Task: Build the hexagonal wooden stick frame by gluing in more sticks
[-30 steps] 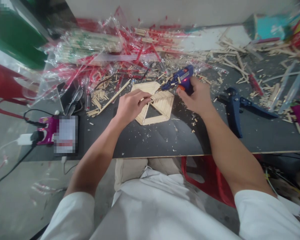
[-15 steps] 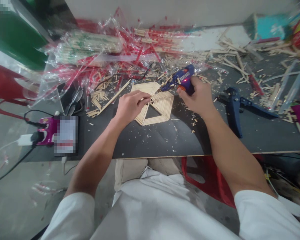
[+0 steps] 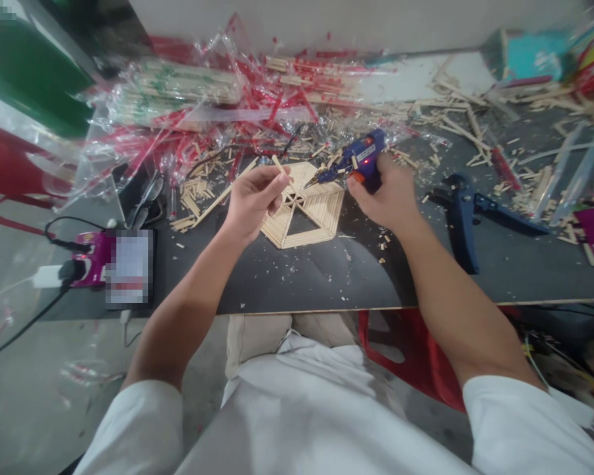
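Note:
A blue glue gun (image 3: 363,155) with an orange trigger and a small red light is gripped in my right hand (image 3: 391,194). Its nozzle points down-left, close above a hexagonal panel of wooden sticks (image 3: 321,221). The panel lies flat on the dark table; one wedge at its front shows bare table through it. My left hand (image 3: 255,201), raised over the panel's left side, pinches a short wooden stick (image 3: 280,165) between thumb and fingers. The stick's upper end slants up and to the left. Part of the panel is hidden behind this hand.
Blue cutters (image 3: 468,218) lie right of my right hand. Red and clear wrappers with stick bundles (image 3: 188,92) pile up at the back, with stick scraps (image 3: 195,194) around. At left are a purple power strip (image 3: 92,260), a phone (image 3: 129,267) and glasses (image 3: 148,198).
My left hand has lifted from the panel's centre and turned, and a short stick now shows upright in its fingers. The glue gun has barely moved.

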A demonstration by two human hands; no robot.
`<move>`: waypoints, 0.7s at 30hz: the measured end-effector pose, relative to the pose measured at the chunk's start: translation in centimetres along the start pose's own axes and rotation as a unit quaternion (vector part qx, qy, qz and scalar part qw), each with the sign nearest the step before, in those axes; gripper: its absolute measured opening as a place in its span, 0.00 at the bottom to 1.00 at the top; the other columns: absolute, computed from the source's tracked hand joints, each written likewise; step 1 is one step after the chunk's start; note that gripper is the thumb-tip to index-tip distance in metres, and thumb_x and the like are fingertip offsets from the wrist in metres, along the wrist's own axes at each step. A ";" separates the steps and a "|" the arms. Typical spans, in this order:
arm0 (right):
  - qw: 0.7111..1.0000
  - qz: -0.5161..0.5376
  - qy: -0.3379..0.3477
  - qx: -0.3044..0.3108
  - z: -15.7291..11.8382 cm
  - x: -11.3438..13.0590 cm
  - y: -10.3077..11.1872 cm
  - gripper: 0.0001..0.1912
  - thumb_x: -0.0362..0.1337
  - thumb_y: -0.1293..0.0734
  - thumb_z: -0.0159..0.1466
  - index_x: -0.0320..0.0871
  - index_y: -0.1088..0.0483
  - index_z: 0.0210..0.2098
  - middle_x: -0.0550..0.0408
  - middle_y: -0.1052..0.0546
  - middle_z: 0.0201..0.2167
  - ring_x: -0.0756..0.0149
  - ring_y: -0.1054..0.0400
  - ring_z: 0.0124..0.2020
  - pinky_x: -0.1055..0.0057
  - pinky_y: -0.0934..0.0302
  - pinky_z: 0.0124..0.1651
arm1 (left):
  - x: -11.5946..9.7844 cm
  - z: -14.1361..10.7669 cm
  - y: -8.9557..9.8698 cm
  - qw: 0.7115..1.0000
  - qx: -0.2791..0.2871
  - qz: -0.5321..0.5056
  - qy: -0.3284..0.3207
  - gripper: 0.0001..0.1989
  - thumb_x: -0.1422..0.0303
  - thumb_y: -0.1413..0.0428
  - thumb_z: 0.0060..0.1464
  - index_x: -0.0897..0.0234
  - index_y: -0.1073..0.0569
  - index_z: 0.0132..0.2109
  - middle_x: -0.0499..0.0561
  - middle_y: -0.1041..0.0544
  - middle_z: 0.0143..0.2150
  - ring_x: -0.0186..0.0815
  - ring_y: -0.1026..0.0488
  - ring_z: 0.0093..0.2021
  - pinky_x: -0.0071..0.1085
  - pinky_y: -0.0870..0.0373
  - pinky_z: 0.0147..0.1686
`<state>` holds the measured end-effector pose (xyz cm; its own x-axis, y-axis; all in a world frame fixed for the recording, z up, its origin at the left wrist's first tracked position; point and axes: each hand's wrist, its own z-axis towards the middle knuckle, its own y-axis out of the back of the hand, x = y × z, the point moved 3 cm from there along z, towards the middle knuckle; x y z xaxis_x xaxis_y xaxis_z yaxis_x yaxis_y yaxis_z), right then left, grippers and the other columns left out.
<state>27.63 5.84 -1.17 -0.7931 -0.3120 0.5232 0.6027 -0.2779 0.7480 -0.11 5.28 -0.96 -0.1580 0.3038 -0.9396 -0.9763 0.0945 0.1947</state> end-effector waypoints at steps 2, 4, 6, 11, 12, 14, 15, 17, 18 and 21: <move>1.000 -0.006 -0.001 0.005 0.0 0.0 -0.2 0.21 0.60 0.33 0.66 0.51 0.29 0.45 0.51 0.25 0.28 0.51 0.27 0.32 0.53 0.32 0.40 | 0.0 0.1 0.2 1.000 0.006 -0.005 0.013 0.22 0.45 0.41 0.68 0.58 0.20 0.50 0.52 0.17 0.44 0.23 0.30 0.23 0.25 0.36 0.19; 1.000 -0.013 -0.001 0.011 -0.1 0.0 -0.3 0.20 0.59 0.33 0.66 0.51 0.30 0.43 0.51 0.26 0.27 0.50 0.27 0.31 0.52 0.32 0.40 | 0.0 0.1 0.2 1.000 0.006 -0.012 0.024 0.22 0.45 0.41 0.68 0.59 0.20 0.49 0.53 0.16 0.45 0.22 0.30 0.23 0.26 0.36 0.19; 1.000 -0.015 -0.004 0.015 0.0 -0.1 -0.4 0.19 0.59 0.33 0.66 0.51 0.31 0.42 0.50 0.27 0.27 0.50 0.28 0.31 0.51 0.32 0.39 | 0.2 0.2 0.3 0.999 0.000 -0.027 0.039 0.20 0.47 0.40 0.68 0.59 0.19 0.47 0.53 0.16 0.44 0.22 0.31 0.22 0.26 0.37 0.18; 1.000 -0.009 -0.004 0.018 -0.1 -0.3 -0.5 0.19 0.59 0.32 0.66 0.52 0.29 0.44 0.51 0.26 0.28 0.50 0.27 0.33 0.51 0.31 0.41 | 0.8 0.2 0.4 0.996 -0.001 -0.044 0.081 0.18 0.49 0.38 0.67 0.59 0.18 0.47 0.54 0.15 0.47 0.21 0.32 0.23 0.26 0.37 0.18; 1.000 -0.008 -0.004 0.019 -0.1 -0.3 -0.5 0.19 0.59 0.32 0.66 0.52 0.29 0.45 0.51 0.25 0.28 0.50 0.26 0.34 0.51 0.31 0.41 | 0.9 0.2 0.4 0.996 0.004 -0.039 0.080 0.19 0.48 0.38 0.67 0.59 0.19 0.48 0.54 0.15 0.47 0.21 0.31 0.23 0.26 0.37 0.18; 1.000 -0.006 -0.009 0.021 -0.1 -0.4 -0.5 0.19 0.59 0.32 0.67 0.52 0.29 0.46 0.51 0.24 0.30 0.49 0.26 0.35 0.51 0.31 0.42 | 1.0 0.2 0.4 0.997 0.014 -0.029 0.070 0.19 0.48 0.40 0.68 0.60 0.19 0.47 0.54 0.16 0.46 0.22 0.31 0.24 0.26 0.37 0.19; 1.000 -0.006 -0.011 0.023 -0.1 -0.4 -0.5 0.19 0.59 0.32 0.67 0.52 0.29 0.46 0.50 0.24 0.31 0.49 0.26 0.36 0.51 0.31 0.42 | 0.9 0.2 0.4 0.997 0.015 -0.028 0.065 0.19 0.49 0.40 0.69 0.60 0.19 0.46 0.54 0.16 0.46 0.22 0.31 0.24 0.26 0.37 0.19; 0.999 -0.010 -0.015 0.026 -0.1 -0.4 -0.6 0.19 0.58 0.31 0.67 0.51 0.29 0.46 0.49 0.23 0.32 0.49 0.25 0.36 0.51 0.31 0.43 | 0.7 0.3 0.3 0.997 0.009 -0.042 0.066 0.17 0.51 0.39 0.69 0.61 0.19 0.44 0.53 0.17 0.43 0.21 0.32 0.23 0.25 0.37 0.19; 0.999 -0.013 -0.015 0.025 -0.1 -0.4 -0.6 0.19 0.57 0.31 0.67 0.51 0.29 0.46 0.49 0.22 0.33 0.48 0.25 0.36 0.52 0.31 0.43 | 0.5 0.3 0.3 0.995 0.002 -0.060 0.077 0.15 0.53 0.37 0.68 0.61 0.19 0.44 0.52 0.17 0.42 0.20 0.33 0.22 0.24 0.37 0.19; 1.000 -0.023 -0.008 0.016 -0.1 -0.3 -0.6 0.19 0.57 0.32 0.68 0.50 0.29 0.47 0.49 0.22 0.32 0.49 0.25 0.35 0.53 0.31 0.43 | -0.2 0.2 0.0 0.979 -0.023 -0.142 0.145 0.12 0.59 0.33 0.64 0.63 0.20 0.41 0.49 0.18 0.38 0.17 0.35 0.21 0.20 0.39 0.19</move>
<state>27.50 6.01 -1.85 -0.8216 -0.2843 0.4941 0.5623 -0.2619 0.7844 0.00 5.44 -0.73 0.0913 -0.0119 -0.9958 -0.9915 0.0921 -0.0920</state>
